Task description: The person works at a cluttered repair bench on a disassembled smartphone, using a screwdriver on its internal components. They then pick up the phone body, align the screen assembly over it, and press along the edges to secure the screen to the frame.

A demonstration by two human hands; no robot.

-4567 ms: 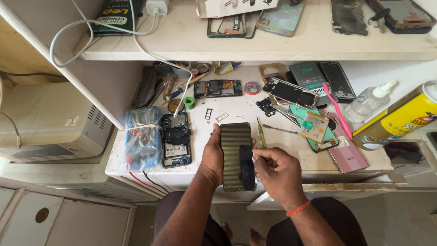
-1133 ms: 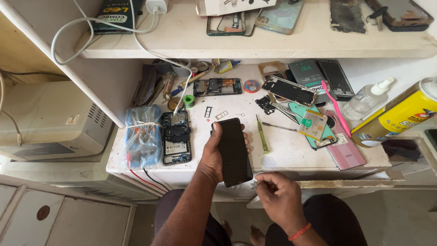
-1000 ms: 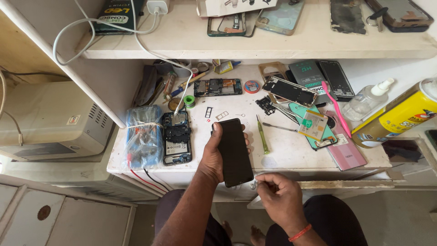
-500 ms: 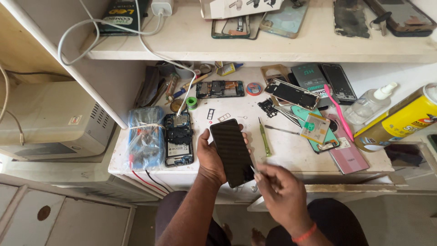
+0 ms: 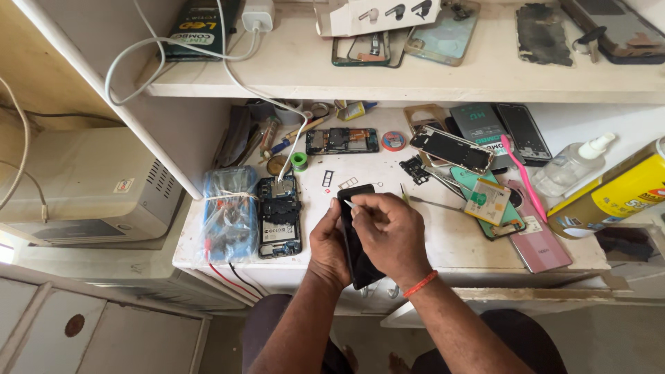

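Your left hand (image 5: 329,249) cradles a dark phone (image 5: 357,242) from below and from the left, fingers wrapped around its left edge, at the near edge of the white workbench (image 5: 443,242). The phone's long axis runs almost straight away from you, tipped a little to the left at its far end, with its glass face up. Your right hand (image 5: 391,232) lies over the phone's right side, fingers pinched narrow on a small pale sliver of a tool (image 5: 351,205) whose tip meets the phone's upper left edge, just ahead of your left thumb. Whether the tip is in a slot or merely resting on the rim is too small to tell. Both hands are touching the phone; the right one is nearer the far end, where the tool bears.

Just left of your left hand sits an opened phone body (image 5: 279,216) with its boards bare, and beside that a blue wrapped bundle (image 5: 228,213). Just beyond your right hand lie two small card trays (image 5: 338,181), and further right a green-tipped screwdriver (image 5: 426,202) and a teal back cover (image 5: 488,204).
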